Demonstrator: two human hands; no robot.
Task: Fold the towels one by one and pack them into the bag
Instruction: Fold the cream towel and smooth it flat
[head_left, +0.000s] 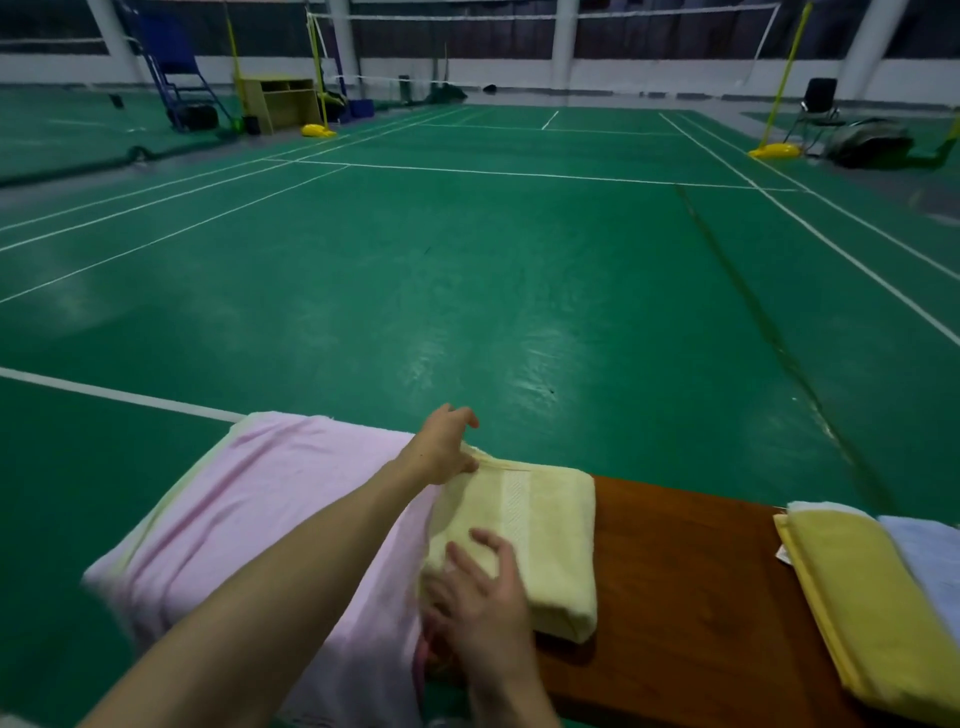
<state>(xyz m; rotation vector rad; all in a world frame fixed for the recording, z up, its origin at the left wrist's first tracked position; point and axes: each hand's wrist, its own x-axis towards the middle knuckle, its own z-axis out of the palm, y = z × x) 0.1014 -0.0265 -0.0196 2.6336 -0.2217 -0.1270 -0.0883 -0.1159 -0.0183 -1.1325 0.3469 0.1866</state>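
Pink towel (270, 519) over left of brown desk (675, 571), folded yellow towel (545, 545) beside it.
This yellow towel is a thick pale rectangle with woven band, mid-desk; left hand (447, 447) pinches its far corner in a grip, right hand (483, 597) lies flat on near part, fingers spread.

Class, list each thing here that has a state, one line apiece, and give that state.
Pale yellow terry towel: folded, lying on the brown wooden table.
Pink towel: unfolded, spread over the table's left end.
Deep yellow towel: folded, at the table's right end.
Light blue towel: looks folded, right of the deep yellow one.
Left hand: grips the pale yellow towel's far corner.
Right hand: fingers spread, pressing its near end.
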